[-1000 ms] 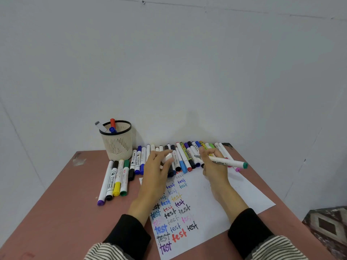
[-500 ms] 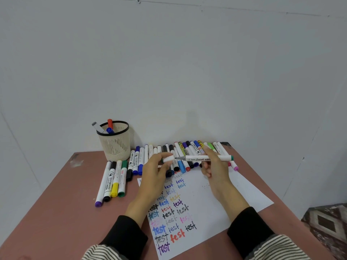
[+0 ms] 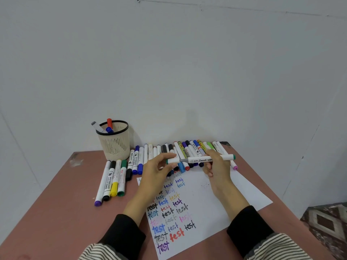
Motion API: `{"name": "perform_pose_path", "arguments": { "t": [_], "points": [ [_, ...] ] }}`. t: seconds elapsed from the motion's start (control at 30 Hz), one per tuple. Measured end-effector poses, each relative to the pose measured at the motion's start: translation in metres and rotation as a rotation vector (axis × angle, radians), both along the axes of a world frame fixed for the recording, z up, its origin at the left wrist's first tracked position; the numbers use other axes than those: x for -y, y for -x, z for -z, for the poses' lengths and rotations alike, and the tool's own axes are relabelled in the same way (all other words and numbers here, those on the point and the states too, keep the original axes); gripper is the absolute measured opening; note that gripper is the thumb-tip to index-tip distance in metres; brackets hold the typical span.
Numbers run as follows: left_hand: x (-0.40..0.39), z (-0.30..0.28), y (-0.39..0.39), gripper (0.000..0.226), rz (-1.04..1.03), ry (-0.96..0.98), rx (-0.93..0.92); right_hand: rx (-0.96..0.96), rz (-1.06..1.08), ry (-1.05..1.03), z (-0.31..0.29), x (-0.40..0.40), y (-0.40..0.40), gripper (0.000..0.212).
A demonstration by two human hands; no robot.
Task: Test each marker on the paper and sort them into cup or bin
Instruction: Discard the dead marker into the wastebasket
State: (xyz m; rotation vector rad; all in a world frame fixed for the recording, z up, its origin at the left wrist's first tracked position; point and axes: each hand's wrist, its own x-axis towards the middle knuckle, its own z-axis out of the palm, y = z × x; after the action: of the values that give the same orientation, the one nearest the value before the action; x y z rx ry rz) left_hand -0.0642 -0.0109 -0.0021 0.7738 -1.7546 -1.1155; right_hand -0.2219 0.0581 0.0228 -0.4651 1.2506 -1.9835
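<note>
While hands cap marker [image 3: 208, 159], cup [image 3: 115, 145] holds three markers.

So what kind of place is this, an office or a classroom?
Hard to say; probably a plain room corner set up for sorting. A worn reddish table stands against bare white walls, bearing markers, scribbled paper and a mesh cup.

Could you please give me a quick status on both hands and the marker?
Left hand pinches the cap. Right hand grips the green-ended marker, tip bare, cap just short of it. Nothing between them.
</note>
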Motion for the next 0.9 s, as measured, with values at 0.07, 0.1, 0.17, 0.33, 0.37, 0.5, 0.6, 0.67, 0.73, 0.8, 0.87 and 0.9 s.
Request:
{"name": "perform_pose_path", "arguments": {
  "t": [0.07, 0.1, 0.17, 0.33, 0.37, 0.5, 0.6, 0.67, 0.73, 0.8, 0.87, 0.9],
  "points": [
    [-0.002, 0.0, 0.002, 0.029, 0.021, 0.001, 0.02, -0.022, -0.023, -0.005, 0.0, 0.0, -0.002, 0.021],
    [-0.003, -0.001, 0.002, 0.03, 0.036, 0.001, 0.026, -0.022, -0.035, -0.002, 0.001, 0.001, -0.002, 0.02],
    [-0.004, -0.003, 0.001, 0.03, 0.065, -0.012, 0.028, -0.018, -0.058, -0.001, 0.001, 0.001, -0.001, 0.02],
    [-0.009, -0.009, 0.0, 0.017, 0.155, -0.097, -0.018, -0.057, -0.115, -0.016, 0.003, 0.001, 0.0, 0.016],
    [-0.01, -0.01, 0.0, 0.017, 0.159, -0.105, -0.016, -0.064, -0.121, -0.014, 0.003, 0.0, -0.001, 0.014],
    [-0.012, -0.012, -0.003, 0.016, 0.167, -0.132, -0.036, -0.087, -0.113, -0.011, 0.002, -0.001, -0.003, 0.019],
    [-0.012, -0.014, -0.002, 0.015, 0.17, -0.137, -0.044, -0.087, -0.098, 0.019, 0.0, -0.001, -0.006, 0.025],
    [-0.011, -0.015, -0.002, 0.015, 0.167, -0.155, -0.049, -0.097, -0.092, 0.026, -0.001, 0.0, -0.009, 0.026],
    [-0.011, -0.016, -0.002, 0.015, 0.171, -0.175, -0.056, -0.116, -0.085, 0.011, -0.002, -0.001, -0.011, 0.026],
    [-0.012, -0.017, -0.003, 0.015, 0.167, -0.19, -0.068, -0.117, -0.091, 0.011, -0.002, -0.001, -0.012, 0.022],
    [-0.013, -0.019, -0.002, 0.015, 0.158, -0.186, -0.092, -0.085, -0.102, 0.042, -0.002, -0.001, -0.012, 0.016],
    [-0.014, -0.021, -0.002, 0.016, 0.146, -0.176, -0.114, -0.064, -0.11, 0.06, -0.002, -0.001, -0.012, 0.016]
  ]
}}
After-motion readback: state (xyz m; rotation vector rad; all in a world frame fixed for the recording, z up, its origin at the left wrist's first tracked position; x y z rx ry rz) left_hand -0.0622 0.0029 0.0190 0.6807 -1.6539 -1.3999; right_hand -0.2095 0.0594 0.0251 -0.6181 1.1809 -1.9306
